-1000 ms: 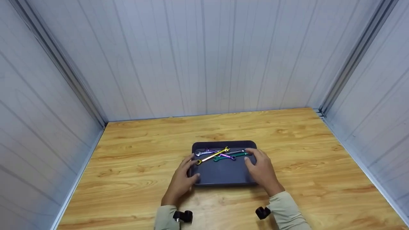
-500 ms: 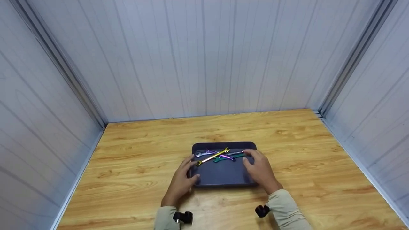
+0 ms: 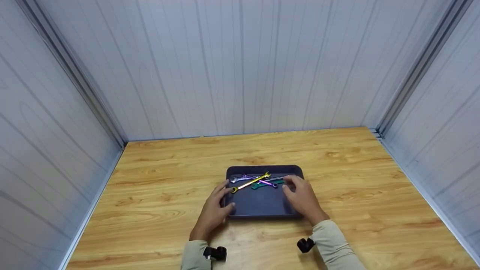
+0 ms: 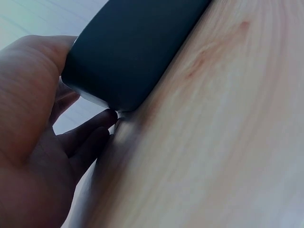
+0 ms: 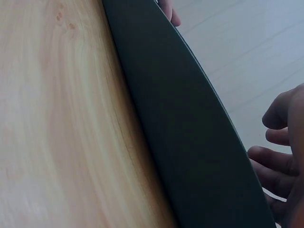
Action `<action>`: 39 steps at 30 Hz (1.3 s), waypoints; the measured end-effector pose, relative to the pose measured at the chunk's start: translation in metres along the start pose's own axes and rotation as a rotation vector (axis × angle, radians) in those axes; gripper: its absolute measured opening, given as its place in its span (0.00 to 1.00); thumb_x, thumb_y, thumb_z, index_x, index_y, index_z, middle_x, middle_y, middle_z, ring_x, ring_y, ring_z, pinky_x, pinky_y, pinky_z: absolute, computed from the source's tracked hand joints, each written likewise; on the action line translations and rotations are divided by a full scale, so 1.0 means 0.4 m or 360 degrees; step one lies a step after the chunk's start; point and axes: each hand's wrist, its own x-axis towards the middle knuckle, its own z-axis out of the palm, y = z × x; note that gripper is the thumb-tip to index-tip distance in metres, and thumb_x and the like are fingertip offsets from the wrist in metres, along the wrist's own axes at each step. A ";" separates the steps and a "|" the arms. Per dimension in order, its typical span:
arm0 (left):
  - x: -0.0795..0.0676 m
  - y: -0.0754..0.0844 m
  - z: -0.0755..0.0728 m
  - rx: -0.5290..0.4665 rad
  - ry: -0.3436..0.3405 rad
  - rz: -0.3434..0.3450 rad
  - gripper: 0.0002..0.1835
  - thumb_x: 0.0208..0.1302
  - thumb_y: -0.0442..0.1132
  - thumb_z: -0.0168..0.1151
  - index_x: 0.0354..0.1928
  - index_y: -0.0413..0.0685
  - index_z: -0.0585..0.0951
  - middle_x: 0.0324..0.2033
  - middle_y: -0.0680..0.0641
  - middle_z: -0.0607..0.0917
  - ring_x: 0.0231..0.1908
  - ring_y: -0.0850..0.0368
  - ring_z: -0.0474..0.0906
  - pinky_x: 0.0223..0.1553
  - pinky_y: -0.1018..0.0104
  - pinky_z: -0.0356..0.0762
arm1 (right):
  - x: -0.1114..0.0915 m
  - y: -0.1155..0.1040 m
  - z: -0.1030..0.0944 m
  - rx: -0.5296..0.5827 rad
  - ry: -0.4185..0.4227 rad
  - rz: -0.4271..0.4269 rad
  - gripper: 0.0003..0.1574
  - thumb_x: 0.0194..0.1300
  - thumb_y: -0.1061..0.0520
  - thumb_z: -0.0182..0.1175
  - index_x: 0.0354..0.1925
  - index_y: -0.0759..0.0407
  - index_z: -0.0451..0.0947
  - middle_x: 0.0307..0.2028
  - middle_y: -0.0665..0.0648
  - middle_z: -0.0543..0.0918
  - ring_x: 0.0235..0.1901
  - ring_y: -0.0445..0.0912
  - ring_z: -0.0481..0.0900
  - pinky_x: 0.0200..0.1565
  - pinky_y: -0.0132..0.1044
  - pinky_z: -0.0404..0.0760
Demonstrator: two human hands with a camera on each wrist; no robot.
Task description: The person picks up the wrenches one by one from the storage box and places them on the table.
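We see the wrenches lying crossed in the far half of the tray (image 3: 258, 204). The gold wrench (image 3: 250, 183) lies uppermost, slanting across the purple wrench (image 3: 268, 183); the green wrench (image 3: 256, 186) and the silver wrench (image 3: 240, 179) lie lower. We cannot tell whether the bright shaft further right belongs to the same silver piece.

We would expect each to be stiff, hard, small yet dense, and rather slick where polished; none looks fragile. We judge mid-shaft the best hold for the gold one, since nothing covers it; the lower ones would need pinching at a free end, or they may drag their neighbours. The tray seems rigid and light, best steadied by its rim.

Our left hand (image 3: 213, 212) is clamped on the tray's left side, thumb over the rim, other fingers outside, two tips by the bottom corner in the left wrist view. Our right hand (image 3: 304, 197) reaches over the right side, thumb and forefinger apart, near the green one's right end; we cannot tell whether it touches.
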 end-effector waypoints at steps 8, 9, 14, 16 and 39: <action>0.008 0.003 -0.002 -0.0014 -0.0001 0.0020 0.25 0.64 0.35 0.68 0.63 0.42 0.78 0.73 0.47 0.65 0.74 0.45 0.56 0.71 0.46 0.56 | 0.017 -0.007 0.017 -0.0020 -0.0071 0.0024 0.13 0.65 0.61 0.66 0.48 0.63 0.84 0.37 0.52 0.84 0.36 0.43 0.80 0.40 0.43 0.81; 0.008 0.003 -0.002 -0.0017 -0.0001 0.0022 0.24 0.64 0.35 0.68 0.63 0.42 0.78 0.73 0.47 0.65 0.74 0.45 0.56 0.71 0.46 0.57 | 0.021 -0.008 0.020 -0.0019 -0.0074 0.0028 0.13 0.65 0.61 0.66 0.48 0.63 0.85 0.36 0.51 0.84 0.36 0.43 0.80 0.40 0.43 0.81; 0.008 0.003 -0.004 -0.0012 0.0004 -0.0002 0.25 0.64 0.36 0.68 0.63 0.43 0.78 0.73 0.50 0.65 0.74 0.47 0.55 0.72 0.46 0.56 | 0.035 -0.015 0.037 -0.0025 -0.0116 0.0031 0.12 0.65 0.61 0.66 0.47 0.62 0.85 0.38 0.53 0.85 0.38 0.44 0.81 0.42 0.44 0.82; 0.007 0.002 -0.005 -0.0004 0.0008 -0.0033 0.25 0.64 0.36 0.68 0.63 0.44 0.78 0.74 0.51 0.64 0.74 0.48 0.55 0.72 0.47 0.55 | 0.041 -0.018 0.046 -0.0031 -0.0141 0.0015 0.12 0.66 0.61 0.66 0.48 0.62 0.85 0.39 0.54 0.86 0.38 0.45 0.81 0.43 0.45 0.82; 0.004 -0.001 -0.007 0.0002 0.0002 -0.0085 0.24 0.65 0.37 0.67 0.63 0.46 0.79 0.73 0.54 0.64 0.74 0.48 0.54 0.73 0.47 0.53 | 0.062 -0.035 0.121 0.0076 -0.0301 -0.0041 0.11 0.64 0.65 0.65 0.46 0.66 0.84 0.36 0.55 0.85 0.37 0.46 0.82 0.41 0.44 0.83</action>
